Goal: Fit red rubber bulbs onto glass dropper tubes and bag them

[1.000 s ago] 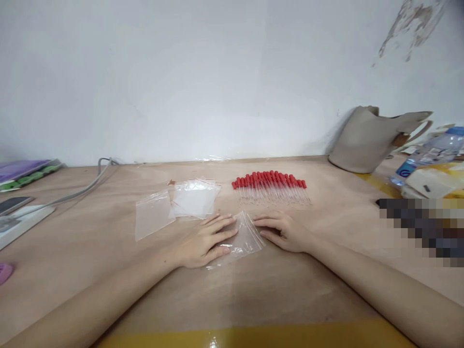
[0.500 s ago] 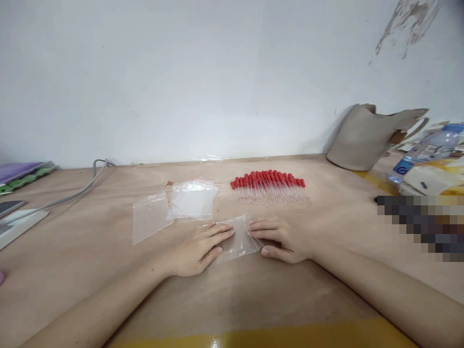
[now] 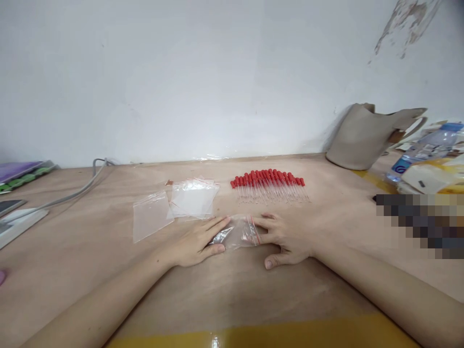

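Observation:
A clear zip bag (image 3: 237, 232) with a red line near its mouth lies between my hands on the brown-covered table. My left hand (image 3: 197, 244) holds its left end, fingers along the far side and thumb at the near side, with the plastic puffed and creased between them. At the right, my right hand (image 3: 286, 241) is open, thumb spread away. Its fingertips reach the bag's mouth beside the red line, seemingly inside the plastic. Just beyond lies a fanned row of slim clear droppers (image 3: 268, 186) with red bulbs towards the wall.
More flat zip bags (image 3: 194, 199) overlap behind my left hand, with another bag (image 3: 150, 217) to their left. A grey cable (image 3: 83, 186) crosses the left side. A grey-beige pitcher (image 3: 357, 137) and a plastic bottle (image 3: 424, 152) stand at the right, near a blurred-out patch.
The bag has gone from flatter to bunched and puffed up. My right thumb has spread outward, and the right fingers are wider apart at the bag's mouth. The droppers have not moved.

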### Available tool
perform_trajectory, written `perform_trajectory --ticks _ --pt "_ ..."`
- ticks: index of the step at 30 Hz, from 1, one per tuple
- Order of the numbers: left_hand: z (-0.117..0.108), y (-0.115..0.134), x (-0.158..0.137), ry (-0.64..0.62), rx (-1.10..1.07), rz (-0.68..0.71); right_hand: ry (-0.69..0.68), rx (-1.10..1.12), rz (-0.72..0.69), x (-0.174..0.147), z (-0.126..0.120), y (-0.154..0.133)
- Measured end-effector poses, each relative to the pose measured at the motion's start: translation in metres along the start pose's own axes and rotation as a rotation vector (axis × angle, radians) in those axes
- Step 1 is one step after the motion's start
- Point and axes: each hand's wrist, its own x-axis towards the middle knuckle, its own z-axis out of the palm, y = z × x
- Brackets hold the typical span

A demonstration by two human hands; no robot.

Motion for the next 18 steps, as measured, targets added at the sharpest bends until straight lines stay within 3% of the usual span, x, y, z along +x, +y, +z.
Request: perform_trajectory --ticks 4,7,12,14,18 --pt "-0.001 -0.001 0.0 0.018 0.02 0.023 0.045 0.109 0.118 -0.007 -0.002 0.002" --pt "0.0 -0.001 0.001 0.038 0.015 0.052 0.195 0.169 0.281 -0.004 -0.007 0.016" --pt "0.001 -0.003 0.003 0.028 -0.002 0.072 0.508 -0.154 0.605 0.032 -0.015 0.063" --pt "0.002 -0.004 0.003 0.02 -0.005 0.075 0.509 -0.283 0.673 0.053 -0.017 0.081" --pt "0.006 -0.004 0.002 0.029 -0.021 0.074 0.36 -0.412 0.817 0.09 -0.014 0.106"
